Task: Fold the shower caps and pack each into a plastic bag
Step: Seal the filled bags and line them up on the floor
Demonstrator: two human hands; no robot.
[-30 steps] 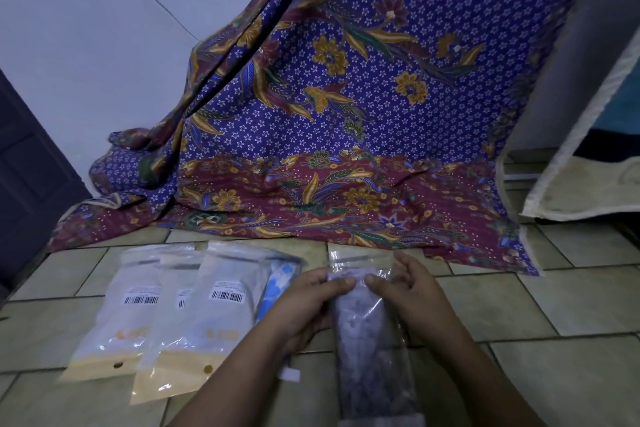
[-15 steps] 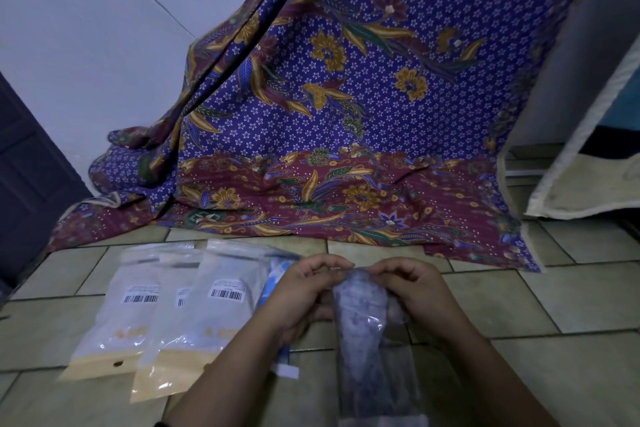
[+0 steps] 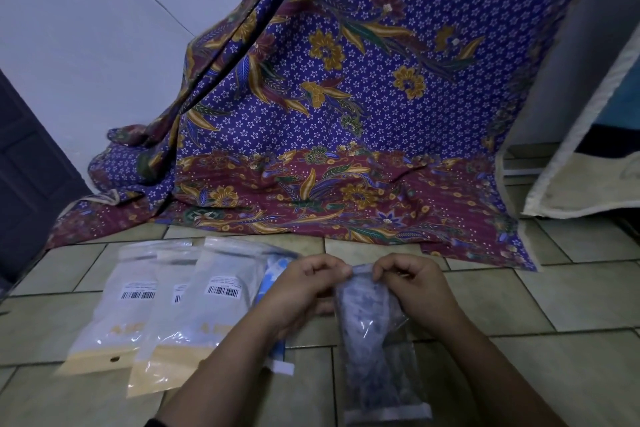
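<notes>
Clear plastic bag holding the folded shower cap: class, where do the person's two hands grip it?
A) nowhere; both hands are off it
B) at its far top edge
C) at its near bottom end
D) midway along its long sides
B: the left hand and right hand both pinch the clear plastic bag at its far top edge; its near end is untouched.

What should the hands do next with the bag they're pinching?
Probably press the top flap shut. Both the left hand and right hand pinch the top edge of the plastic bag, and the folded shower cap already sits inside, so sealing looks like what's left.
</notes>
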